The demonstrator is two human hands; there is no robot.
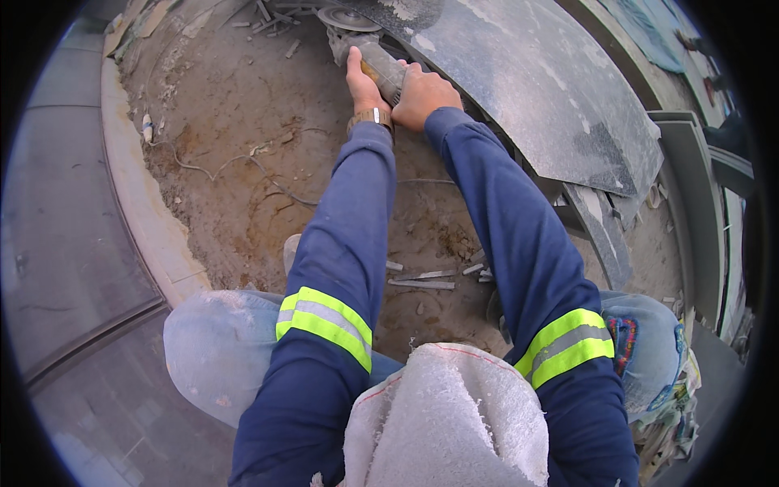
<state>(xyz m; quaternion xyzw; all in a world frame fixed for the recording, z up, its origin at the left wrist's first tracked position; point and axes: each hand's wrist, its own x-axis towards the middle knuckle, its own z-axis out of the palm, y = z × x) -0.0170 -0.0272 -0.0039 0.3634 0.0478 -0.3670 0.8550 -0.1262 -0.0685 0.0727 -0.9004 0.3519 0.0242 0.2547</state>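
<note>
Both my arms reach forward to a dusty angle grinder [381,71] at the top middle. My left hand [363,85] is closed around its body from the left, thumb lying along the side. From the right, my right hand [426,96] wraps the rear of the body, its fingers partly hidden. The grinder's round disc [349,19] is at the far end, beside the edge of a large grey stone slab [535,81]. I cannot tell whether the disc touches the slab or spins.
A pale cable [213,176] crosses the dirt ground. Thin stone offcuts [422,284] lie between my legs, and more strips [276,18] at the far left of the grinder. A curved pale kerb [134,170] borders dark paving [73,187] on the left. Slab pieces [690,178] stand at right.
</note>
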